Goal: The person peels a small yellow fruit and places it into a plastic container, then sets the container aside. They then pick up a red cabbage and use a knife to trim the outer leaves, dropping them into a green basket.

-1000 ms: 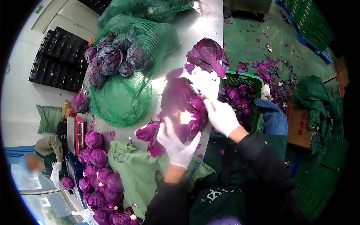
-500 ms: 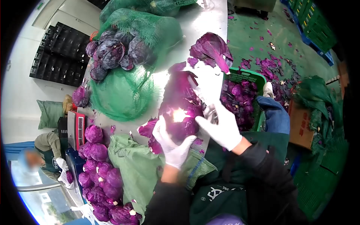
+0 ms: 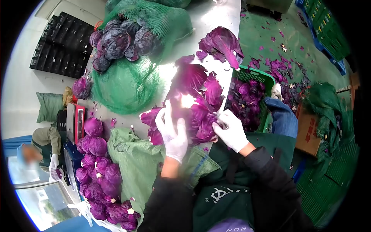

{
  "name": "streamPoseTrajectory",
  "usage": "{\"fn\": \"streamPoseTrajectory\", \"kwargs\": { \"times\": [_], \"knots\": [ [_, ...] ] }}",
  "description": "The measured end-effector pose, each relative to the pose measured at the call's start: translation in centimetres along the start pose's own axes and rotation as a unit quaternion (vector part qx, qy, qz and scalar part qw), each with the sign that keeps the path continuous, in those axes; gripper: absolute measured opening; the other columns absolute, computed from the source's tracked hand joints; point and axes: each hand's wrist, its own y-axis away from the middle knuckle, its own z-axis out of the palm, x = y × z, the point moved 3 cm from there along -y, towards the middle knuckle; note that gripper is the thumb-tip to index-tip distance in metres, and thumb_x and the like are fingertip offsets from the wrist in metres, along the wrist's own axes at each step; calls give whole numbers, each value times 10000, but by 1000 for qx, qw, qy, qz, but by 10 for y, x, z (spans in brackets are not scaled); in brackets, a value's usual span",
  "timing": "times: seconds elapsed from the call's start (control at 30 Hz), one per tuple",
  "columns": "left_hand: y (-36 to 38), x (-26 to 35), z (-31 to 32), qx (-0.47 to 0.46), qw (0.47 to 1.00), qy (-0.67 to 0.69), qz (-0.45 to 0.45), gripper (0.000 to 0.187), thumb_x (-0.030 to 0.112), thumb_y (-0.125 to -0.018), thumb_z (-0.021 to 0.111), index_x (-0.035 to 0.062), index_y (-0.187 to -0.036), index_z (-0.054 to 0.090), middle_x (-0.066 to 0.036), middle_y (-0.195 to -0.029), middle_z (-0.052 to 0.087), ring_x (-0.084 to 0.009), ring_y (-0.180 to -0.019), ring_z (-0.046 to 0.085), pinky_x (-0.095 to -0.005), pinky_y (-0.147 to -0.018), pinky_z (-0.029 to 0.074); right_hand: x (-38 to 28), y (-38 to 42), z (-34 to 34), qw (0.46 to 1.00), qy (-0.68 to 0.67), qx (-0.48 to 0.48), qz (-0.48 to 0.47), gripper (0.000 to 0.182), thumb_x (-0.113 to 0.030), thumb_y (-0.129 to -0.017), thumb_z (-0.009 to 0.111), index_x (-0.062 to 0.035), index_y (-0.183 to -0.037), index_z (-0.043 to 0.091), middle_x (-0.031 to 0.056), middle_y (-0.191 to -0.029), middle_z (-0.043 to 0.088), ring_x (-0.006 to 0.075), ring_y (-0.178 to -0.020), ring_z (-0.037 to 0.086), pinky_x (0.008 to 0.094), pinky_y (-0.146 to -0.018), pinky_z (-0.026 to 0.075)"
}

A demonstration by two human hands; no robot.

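Note:
A red cabbage [image 3: 188, 112] with loosened outer leaves lies on the pale tabletop, its cut stem end glaring white. My left hand [image 3: 172, 135], in a white glove, rests against its near left side with fingers stretched up and thumb apart. On the other side, my gloved right hand [image 3: 232, 131] is closed in a pinch on the edge of an outer cabbage leaf [image 3: 205, 121]. Loose purple leaves [image 3: 150, 121] lie by the left hand. Beyond the cabbage is a large detached leaf [image 3: 220, 43].
A green crate [image 3: 266, 79] of purple leaves stands right of the table. At upper left, a green net bag [image 3: 123, 91] holds dark cabbages [image 3: 116, 40]. Peeled cabbages [image 3: 96, 170] line the left beside a red scale [image 3: 79, 121] and a green sack [image 3: 131, 154]. A person [image 3: 48, 145] works at far left.
My right hand has moved down, closing on a leaf edge. My left hand's thumb has swung upward. Leaves on the cabbage's right side have spread outward.

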Motion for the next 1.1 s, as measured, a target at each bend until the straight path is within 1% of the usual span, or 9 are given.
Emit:
{"fn": "streamPoseTrajectory", "kwargs": {
  "times": [0.2,0.33,0.47,0.53,0.63,0.8,0.87,0.97,1.1],
  "knots": [
    [0,-2,7,50,994,86,-54,678,236,-970,583,-11,-1510,255,-214,-1505,318,-323,-1393,322,-415,-1168,236,-21,-3,-8,997,-61,36,20,159,-91,-815,754,-18,-908,648,33,-758,490,107,-635,466,262,-594,406],
    [-13,8,10,82,964,179,-180,856,241,-832,784,-8,-1466,266,-183,-1465,343,-280,-1382,322,-398,-1164,238,-55,-38,-5,995,-84,31,-32,257,-176,-859,729,-30,-1062,671,69,-815,559,151,-680,530,278,-665,465],
    [-13,-13,7,65,972,189,-126,807,195,-817,787,12,-1446,316,-162,-1437,379,-269,-1350,360,-397,-1147,263,-13,-77,29,994,-4,-96,54,447,-463,-903,609,-48,-1065,641,166,-993,634,331,-956,604,430,-863,469],
    [-12,-12,4,59,969,225,-83,798,139,-785,781,30,-1441,340,-159,-1422,398,-276,-1328,384,-407,-1139,279,-11,-71,35,995,-17,-72,62,446,-469,-910,588,-45,-1038,642,171,-971,644,339,-924,616,426,-870,473],
    [-10,-8,9,54,965,248,-66,834,129,-741,791,27,-1438,344,-157,-1405,411,-279,-1314,395,-413,-1133,290,-13,-69,21,992,-16,-91,89,413,-456,-922,579,-59,-1012,644,159,-920,651,345,-888,629,433,-884,472],
    [-25,18,25,9,977,212,-23,900,93,-672,839,12,-1412,331,-171,-1359,440,-289,-1276,450,-419,-1091,367,-5,-58,-13,988,143,-16,-56,257,-248,-905,622,-63,-1082,640,156,-875,647,333,-785,656,416,-678,511],
    [-30,14,31,3,976,218,-18,916,114,-659,844,21,-1413,333,-173,-1353,442,-291,-1282,445,-426,-1100,354,11,-65,-26,983,160,-49,73,188,-182,-891,639,-71,-1042,620,149,-814,665,329,-772,676,406,-679,524],
    [-32,4,31,-9,968,248,-23,903,128,-682,823,27,-1431,328,-168,-1392,419,-287,-1303,423,-427,-1107,343,21,-62,-21,996,89,2,23,183,-209,-896,619,-86,-1029,598,175,-776,667,375,-729,664,461,-656,523],
    [-34,-28,30,-33,870,460,-175,803,200,-797,707,54,-1477,306,-142,-1482,360,-274,-1367,357,-410,-1145,296,54,-46,-25,993,52,45,94,204,-180,-884,656,-71,-1055,637,165,-838,697,339,-747,684,394,-677,543]
  ]
}}
